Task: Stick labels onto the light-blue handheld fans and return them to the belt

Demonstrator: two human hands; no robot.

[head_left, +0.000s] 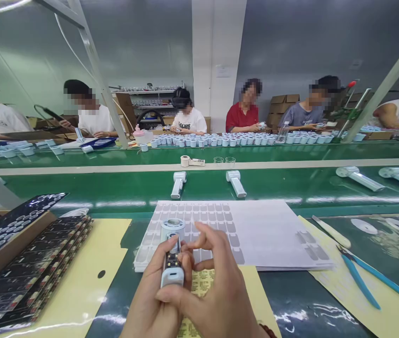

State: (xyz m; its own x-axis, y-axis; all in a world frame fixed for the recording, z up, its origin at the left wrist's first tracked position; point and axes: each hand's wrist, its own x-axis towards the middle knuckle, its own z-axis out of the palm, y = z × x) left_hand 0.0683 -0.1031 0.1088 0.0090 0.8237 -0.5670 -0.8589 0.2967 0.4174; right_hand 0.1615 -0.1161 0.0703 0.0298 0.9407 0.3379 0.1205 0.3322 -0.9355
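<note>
My left hand (155, 295) is wrapped around a light blue handheld fan (173, 277), its round head pointing away from me. A dark circuit board (173, 258) shows in the handle, with a small port at the near end. The left thumb lies along the board. My right hand (216, 281) is close on the right, its thumb at the handle's near end and its other fingers bent and apart. Beneath the hands are a stack of white sheets with grey rounded stickers (259, 234) and a yellow sheet of printed labels (255, 291).
Stacked circuit board panels (33, 267) and a cardboard box (16, 253) stand left. Blue-handled pliers (361, 277) and a knife (331, 231) lie right. Light blue fans (236, 183) rest on the green conveyor (206, 185). Several co-workers (243, 112) sit opposite behind rows of blue parts (213, 140).
</note>
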